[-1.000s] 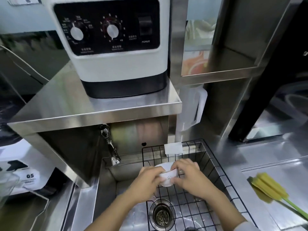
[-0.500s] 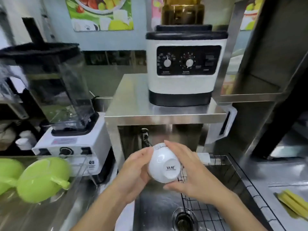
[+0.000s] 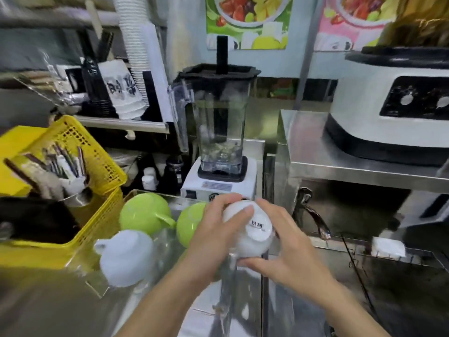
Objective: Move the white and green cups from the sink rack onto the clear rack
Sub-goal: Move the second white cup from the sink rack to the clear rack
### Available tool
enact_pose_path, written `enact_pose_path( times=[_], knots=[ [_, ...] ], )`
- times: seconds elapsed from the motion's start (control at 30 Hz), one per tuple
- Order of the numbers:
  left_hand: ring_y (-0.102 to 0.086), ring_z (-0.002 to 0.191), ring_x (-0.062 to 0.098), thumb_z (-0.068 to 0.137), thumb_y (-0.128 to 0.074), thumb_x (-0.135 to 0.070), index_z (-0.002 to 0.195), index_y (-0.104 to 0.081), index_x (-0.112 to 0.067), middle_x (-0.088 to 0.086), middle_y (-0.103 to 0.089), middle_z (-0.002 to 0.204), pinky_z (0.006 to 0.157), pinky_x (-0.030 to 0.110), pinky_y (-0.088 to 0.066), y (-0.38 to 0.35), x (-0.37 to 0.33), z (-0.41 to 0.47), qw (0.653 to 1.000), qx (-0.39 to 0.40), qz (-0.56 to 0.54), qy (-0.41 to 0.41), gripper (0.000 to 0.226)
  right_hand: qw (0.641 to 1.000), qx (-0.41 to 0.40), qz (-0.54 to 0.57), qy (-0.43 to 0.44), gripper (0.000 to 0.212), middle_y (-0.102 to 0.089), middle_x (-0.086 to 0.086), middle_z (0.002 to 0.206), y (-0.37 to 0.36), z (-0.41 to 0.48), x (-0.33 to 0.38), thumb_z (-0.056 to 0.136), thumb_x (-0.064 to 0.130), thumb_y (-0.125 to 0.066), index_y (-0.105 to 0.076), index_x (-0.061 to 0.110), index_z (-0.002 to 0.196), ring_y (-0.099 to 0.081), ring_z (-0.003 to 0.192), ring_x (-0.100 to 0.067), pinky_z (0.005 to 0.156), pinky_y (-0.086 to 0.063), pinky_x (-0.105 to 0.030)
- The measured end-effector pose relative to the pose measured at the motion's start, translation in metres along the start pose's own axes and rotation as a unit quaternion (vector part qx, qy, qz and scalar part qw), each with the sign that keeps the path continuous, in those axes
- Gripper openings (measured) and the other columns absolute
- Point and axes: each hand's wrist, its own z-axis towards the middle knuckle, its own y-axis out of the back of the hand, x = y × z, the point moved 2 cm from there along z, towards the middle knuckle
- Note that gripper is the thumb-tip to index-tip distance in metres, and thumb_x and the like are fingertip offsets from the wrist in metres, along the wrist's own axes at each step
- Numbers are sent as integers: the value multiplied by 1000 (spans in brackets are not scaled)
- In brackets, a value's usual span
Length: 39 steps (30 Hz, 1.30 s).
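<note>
Above the clear rack's (image 3: 167, 242) right edge, both hands grip an inverted white cup (image 3: 252, 229).

The single head-worn camera looks forward and down from close above both hands (image 3: 252, 242), taking in the blender (image 3: 220, 132) and counter shelf (image 3: 345, 152) straight ahead.

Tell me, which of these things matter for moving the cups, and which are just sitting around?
Part of the job:
- white cup, held bottom-up by left hand and right hand
- clear rack
- two green cups and a white cup on the rack

Just lying about:
- blender
- yellow basket of utensils
- white machine with dials
- tap
</note>
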Motion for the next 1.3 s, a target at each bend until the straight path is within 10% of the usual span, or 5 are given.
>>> enact_pose_path(
  times=[0.1,0.3,0.5,0.83,1.3],
  knots=[
    [-52,101,-6,63,-61,-50,105,-54,-38,-8,-49,117,84,10,-42,26,0,-6,992,8,109,-61,44,1000,11,2,-18,87,-36,45,118,-27,6,14,54,50,-75,-22,64,122,-43,110,16,86,-36,-2],
    [-41,111,0,74,-61,-53,119,-43,-32,-11,-42,125,80,-1,-28,75,27,-6,963,44,253,-81,53,994,21,-9,-103,89,-48,28,117,-83,4,29,45,62,-67,-30,54,126,-49,111,1,93,-46,-34],
    [-46,108,10,80,-54,-48,111,-46,-31,-8,-50,116,93,31,-37,92,50,-10,954,19,297,-36,37,990,80,-54,-103,89,-41,34,117,-109,1,32,48,70,-54,-29,42,128,-38,109,11,96,-34,-25],
    [-44,107,17,85,-53,-30,103,-54,-25,2,-50,107,94,35,-36,98,66,-11,958,-31,285,-25,19,987,102,-98,-79,53,-56,20,92,-115,2,31,51,64,-57,-38,49,98,-48,90,0,87,-36,-34],
    [-48,106,16,92,-43,-27,106,-53,-18,1,-54,109,92,29,-34,92,67,-17,940,-56,325,-91,20,969,135,-194,-64,79,-51,18,103,-113,-3,25,54,76,-47,-31,43,124,-42,102,-3,90,-26,-29]
  ],
)
